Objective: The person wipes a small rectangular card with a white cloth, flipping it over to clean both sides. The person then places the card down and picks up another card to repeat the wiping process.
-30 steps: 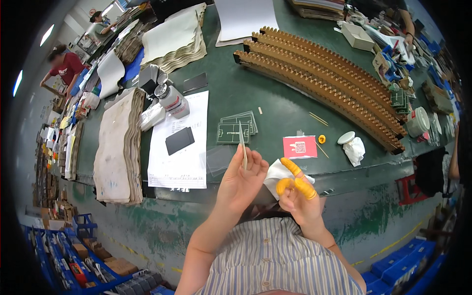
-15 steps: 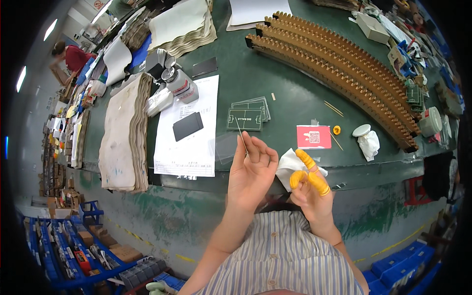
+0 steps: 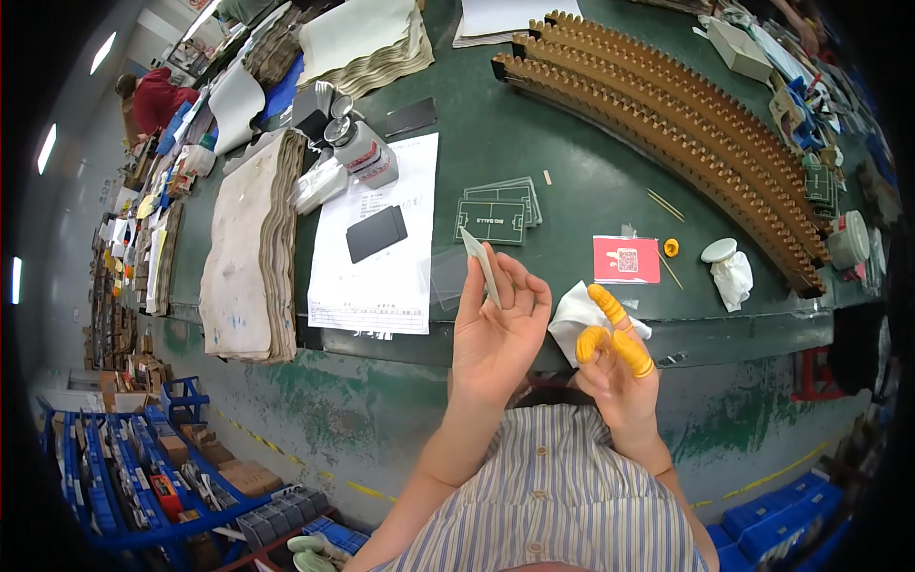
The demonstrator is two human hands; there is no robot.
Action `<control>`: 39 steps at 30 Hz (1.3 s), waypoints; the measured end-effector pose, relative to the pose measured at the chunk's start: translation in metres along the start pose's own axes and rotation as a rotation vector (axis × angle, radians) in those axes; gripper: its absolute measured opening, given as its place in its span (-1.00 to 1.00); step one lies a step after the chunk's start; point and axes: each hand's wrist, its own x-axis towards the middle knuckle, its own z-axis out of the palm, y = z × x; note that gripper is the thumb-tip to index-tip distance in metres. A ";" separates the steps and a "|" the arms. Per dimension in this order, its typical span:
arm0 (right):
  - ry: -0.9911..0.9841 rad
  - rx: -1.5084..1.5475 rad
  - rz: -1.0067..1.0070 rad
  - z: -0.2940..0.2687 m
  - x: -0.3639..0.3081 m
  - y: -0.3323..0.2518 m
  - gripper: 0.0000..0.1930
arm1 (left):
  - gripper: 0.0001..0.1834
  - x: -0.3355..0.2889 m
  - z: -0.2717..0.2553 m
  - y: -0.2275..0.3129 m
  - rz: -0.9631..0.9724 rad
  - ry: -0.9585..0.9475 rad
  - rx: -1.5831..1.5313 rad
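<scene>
Between the thumb and fingers of my left hand [image 3: 505,329] is a thin, pale card [image 3: 482,265], tilted and seen nearly edge-on. Beyond it lies a small stack of green cards [image 3: 491,222] printed with white pitch lines. Yellow finger cots cover the thumb and two fingers of my right hand [image 3: 618,367]; these fingers are bent and apart, with no card between them. A white cloth [image 3: 570,319] lies at the table edge just behind the right hand; whether the hand touches it cannot be seen.
A red card [image 3: 605,272], a loose yellow finger cot [image 3: 672,248] and thin wooden sticks [image 3: 664,204] lie to the right. Notched wooden racks [image 3: 658,124] curve across the far right. A printed sheet [image 3: 372,291] bears black cards [image 3: 376,234] and a metal bottle [image 3: 362,153].
The card in my left hand has turned from almost a line to showing more of its pale face. The right hand keeps its pose. The whole view has shifted slightly.
</scene>
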 end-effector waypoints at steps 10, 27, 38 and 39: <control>0.113 -0.339 -0.249 -0.006 0.000 -0.003 -0.48 | -0.71 0.005 0.004 0.005 0.202 -0.030 1.283; 0.044 -1.238 -0.800 0.006 0.006 -0.015 -0.04 | -0.86 -0.012 0.052 0.001 0.964 -0.968 2.741; -0.141 -1.074 -0.954 0.005 0.017 -0.012 0.08 | -0.70 -0.012 0.048 -0.004 0.914 -0.918 2.623; -0.127 -1.036 -0.973 0.003 0.017 -0.012 0.08 | -0.65 -0.014 0.050 -0.004 0.865 -0.902 2.574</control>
